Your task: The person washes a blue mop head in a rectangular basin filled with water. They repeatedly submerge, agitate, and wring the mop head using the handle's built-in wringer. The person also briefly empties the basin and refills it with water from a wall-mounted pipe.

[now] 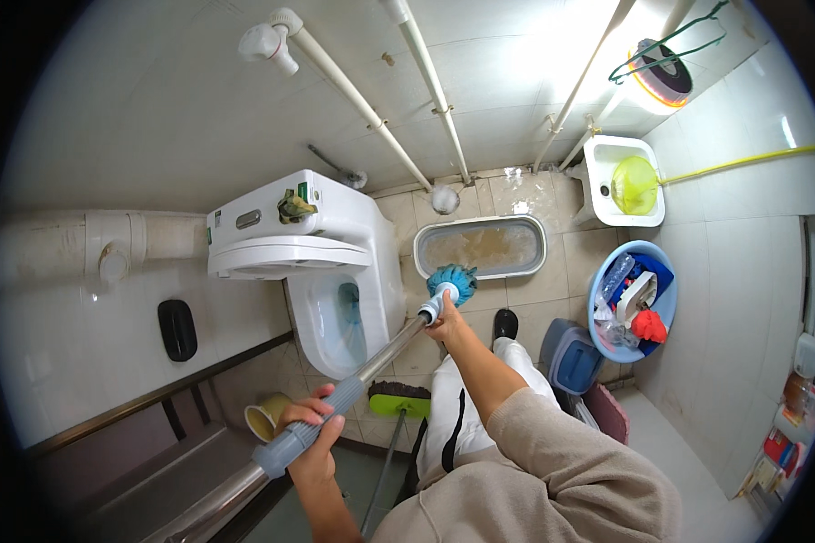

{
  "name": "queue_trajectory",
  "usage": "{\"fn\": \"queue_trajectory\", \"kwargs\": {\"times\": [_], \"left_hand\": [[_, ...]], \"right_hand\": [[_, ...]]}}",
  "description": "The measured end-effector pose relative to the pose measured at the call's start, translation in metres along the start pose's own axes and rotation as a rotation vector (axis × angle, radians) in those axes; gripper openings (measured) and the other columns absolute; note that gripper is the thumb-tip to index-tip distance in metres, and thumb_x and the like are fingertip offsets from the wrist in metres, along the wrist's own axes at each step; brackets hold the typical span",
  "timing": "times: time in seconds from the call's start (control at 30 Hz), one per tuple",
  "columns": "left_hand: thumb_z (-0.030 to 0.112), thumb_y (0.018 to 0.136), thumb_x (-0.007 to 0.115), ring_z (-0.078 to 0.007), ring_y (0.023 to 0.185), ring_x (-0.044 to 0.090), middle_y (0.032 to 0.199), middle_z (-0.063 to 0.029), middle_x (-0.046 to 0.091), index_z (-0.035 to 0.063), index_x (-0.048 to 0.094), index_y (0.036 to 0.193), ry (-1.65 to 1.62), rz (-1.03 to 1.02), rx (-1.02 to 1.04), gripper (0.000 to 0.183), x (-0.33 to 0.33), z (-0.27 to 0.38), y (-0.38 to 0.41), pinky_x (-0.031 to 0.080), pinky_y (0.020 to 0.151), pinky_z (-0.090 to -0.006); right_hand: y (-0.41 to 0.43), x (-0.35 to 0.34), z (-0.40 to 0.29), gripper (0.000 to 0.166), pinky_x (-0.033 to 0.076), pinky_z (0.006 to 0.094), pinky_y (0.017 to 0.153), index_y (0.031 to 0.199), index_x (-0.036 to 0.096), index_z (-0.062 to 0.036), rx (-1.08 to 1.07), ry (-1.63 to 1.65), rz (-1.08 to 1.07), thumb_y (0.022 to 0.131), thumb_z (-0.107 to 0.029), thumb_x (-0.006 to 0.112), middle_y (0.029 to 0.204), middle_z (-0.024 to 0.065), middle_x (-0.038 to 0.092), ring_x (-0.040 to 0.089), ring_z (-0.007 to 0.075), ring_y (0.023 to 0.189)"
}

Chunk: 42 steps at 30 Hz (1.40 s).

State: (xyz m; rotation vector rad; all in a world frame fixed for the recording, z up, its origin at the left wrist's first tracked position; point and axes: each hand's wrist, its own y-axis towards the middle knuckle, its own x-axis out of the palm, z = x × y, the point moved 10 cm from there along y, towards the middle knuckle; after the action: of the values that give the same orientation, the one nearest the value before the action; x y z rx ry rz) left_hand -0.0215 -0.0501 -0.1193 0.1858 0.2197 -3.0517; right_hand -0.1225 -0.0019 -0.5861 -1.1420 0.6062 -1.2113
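Note:
Both my hands are closed around a twist mop with a steel pole (395, 349). My left hand (314, 434) wraps the grey plastic sleeve (343, 397) on the pole. Down near the head, my right hand (446, 324) grips by the white and pale-blue collar (432, 309). The blue microfibre mop head (454, 279) is bunched up and overlaps the near rim of an oblong grey tub (542, 261). Murky brownish water (481, 246) lies in that tub. Whether the mop head touches the rim I cannot tell.
Left stands a white toilet (387, 285), lid raised. Right are a mop sink (589, 156) with a yellow-green net (635, 185), a blue basin (592, 298) of assorted items and a lidded blue bin (570, 356). A green broom (401, 405) is by my legs; wet tiles (523, 197) lie beyond.

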Motion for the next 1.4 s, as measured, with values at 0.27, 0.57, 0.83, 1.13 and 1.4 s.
{"fn": "queue_trajectory", "kwargs": {"times": [0.27, 0.57, 0.83, 1.13, 1.4], "left_hand": [[-0.005, 0.075, 0.051, -0.0324, 0.11, 0.046, 0.11, -0.0162, 0.051, 0.0059, 0.047, 0.098, -0.151, 0.227, -0.126, 0.025, -0.058, -0.057, -0.022, 0.034, 0.095, -0.0463], [0.025, 0.075, 0.062, -0.0306, 0.11, 0.047, 0.117, -0.0216, 0.047, 0.0023, 0.041, 0.122, 1.206, -0.624, 0.493, 0.056, 0.137, -0.081, -0.01, 0.038, 0.091, -0.0385], [0.027, 0.08, 0.056, -0.0334, 0.072, 0.059, 0.081, -0.0145, 0.059, 0.0046, 0.046, 0.106, 1.402, -0.805, -0.236, 0.036, 0.121, -0.272, 0.003, 0.047, 0.063, -0.0427], [0.027, 0.08, 0.055, -0.0346, 0.078, 0.058, 0.084, -0.017, 0.06, 0.0058, 0.047, 0.107, 1.223, -0.72, -0.488, 0.035, 0.07, -0.324, -0.037, 0.045, 0.065, -0.0449], [0.027, 0.079, 0.057, -0.036, 0.081, 0.056, 0.087, -0.0186, 0.059, 0.0076, 0.047, 0.116, 1.046, -0.714, -0.633, 0.043, 0.025, -0.326, -0.066, 0.044, 0.068, -0.0445]], "right_hand": [[-0.022, 0.018, 0.017, 0.025, 0.05, 0.0349, 0.052, 0.092, 0.038, -0.0056, 0.084, 0.32, -0.121, 0.078, -0.012, 0.058, 0.07, 0.0117, 0.052, 0.053, 0.0233, 0.059], [-0.019, 0.005, -0.005, 0.025, 0.05, 0.0367, 0.054, 0.091, 0.039, -0.0056, -0.102, 0.239, -0.143, 0.077, -0.011, 0.059, 0.069, 0.0117, 0.052, 0.053, 0.0238, 0.059], [-0.003, -0.029, 0.0, 0.027, 0.048, 0.0358, 0.049, 0.095, 0.041, -0.0037, -0.117, 0.018, -0.19, 0.077, -0.009, 0.06, 0.071, 0.0108, 0.05, 0.053, 0.0227, 0.058], [0.041, -0.082, 0.017, 0.037, 0.05, 0.0374, 0.05, 0.099, 0.038, -0.0024, -0.075, -0.08, 0.001, 0.074, -0.01, 0.064, 0.072, 0.0124, 0.052, 0.056, 0.0241, 0.059], [0.059, -0.098, 0.025, 0.019, 0.052, 0.0336, 0.056, 0.082, 0.047, 0.0002, -0.081, -0.084, -0.074, 0.07, -0.003, 0.061, 0.071, 0.0123, 0.055, 0.056, 0.0223, 0.06]]}}
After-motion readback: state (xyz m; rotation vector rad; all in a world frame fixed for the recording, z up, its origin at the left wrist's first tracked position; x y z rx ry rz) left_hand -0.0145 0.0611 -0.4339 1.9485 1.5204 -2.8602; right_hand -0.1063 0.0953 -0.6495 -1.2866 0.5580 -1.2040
